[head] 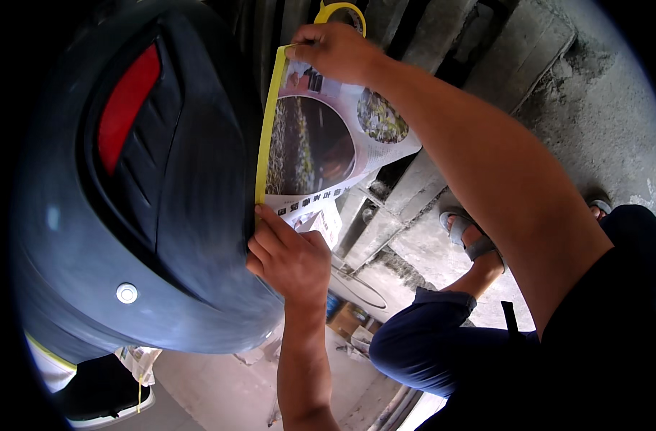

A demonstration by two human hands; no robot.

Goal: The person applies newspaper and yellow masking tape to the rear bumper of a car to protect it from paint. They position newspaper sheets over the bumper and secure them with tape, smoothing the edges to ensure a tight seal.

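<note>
A sheet of printed newspaper (371,151) with yellow masking tape (265,134) along its left edge stretches between my hands. At its upper corner, my right hand (336,51) pinches the paper and tape between thumb and fingers. A roll of yellow masking tape (355,11) shows just behind that hand, partly hidden by it. Lower down, my left hand (290,256) has a fingertip on the tape, with the other fingers curled against the edge of a dull dark grey car bumper (209,161). The taped edge runs alongside this bumper edge. A red reflector lens (128,108) sits in the bumper's recess.
A round white fitting (127,293) sits on the bumper. Concrete slabs with dark gaps (430,32) lie beyond the paper. My bent knee (409,350) and sandalled foot (473,237) are at the right. A cardboard box (347,320) and a thin hose (379,301) lie on the floor.
</note>
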